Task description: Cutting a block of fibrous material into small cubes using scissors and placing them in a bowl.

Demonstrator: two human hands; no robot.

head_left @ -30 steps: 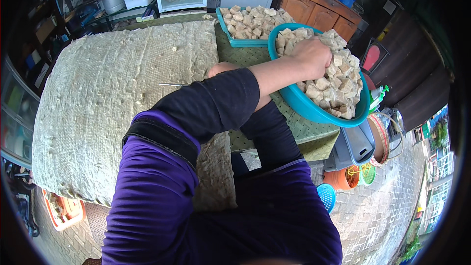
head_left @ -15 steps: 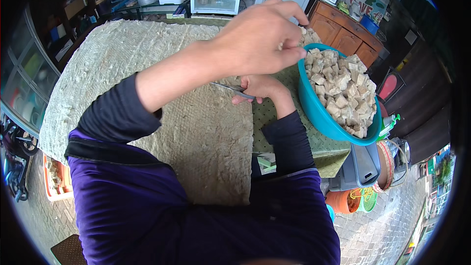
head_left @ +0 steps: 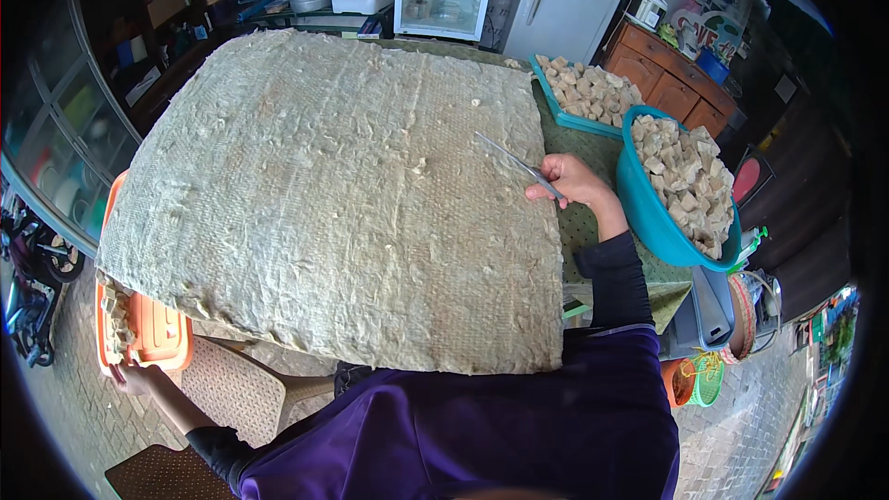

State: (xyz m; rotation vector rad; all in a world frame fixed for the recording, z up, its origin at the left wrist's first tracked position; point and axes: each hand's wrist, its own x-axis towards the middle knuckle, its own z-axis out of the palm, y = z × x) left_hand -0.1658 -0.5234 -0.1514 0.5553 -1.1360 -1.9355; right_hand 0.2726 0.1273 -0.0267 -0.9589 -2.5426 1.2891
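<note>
My left hand (head_left: 139,379) reaches down at the far left to the near corner of an orange plastic tray (head_left: 165,333). A row of pale cut cubes (head_left: 117,319) lies along that tray's left side, close to the fingers. The fingers are small and partly hidden, so their grip is unclear. My right hand (head_left: 576,180) is closed around the handles of a pair of scissors (head_left: 519,163). Their blades point up and left over a thick, rough, off-white fibrous sheet (head_left: 333,194), which covers most of the table. Small tufts and crumbs dot the sheet.
A teal basin (head_left: 645,208) heaped with pale cubes stands right of my right hand. Behind it sits a teal tray (head_left: 585,124) of similar cubes. A brown woven-pattern chair (head_left: 231,391) is beside the orange tray. Fridges (head_left: 561,14) and a wooden cabinet (head_left: 667,74) stand at the back.
My left hand has gone from the teal basin's rim, across the table, down to the orange tray. The view has shifted. My right hand still holds the scissors.
</note>
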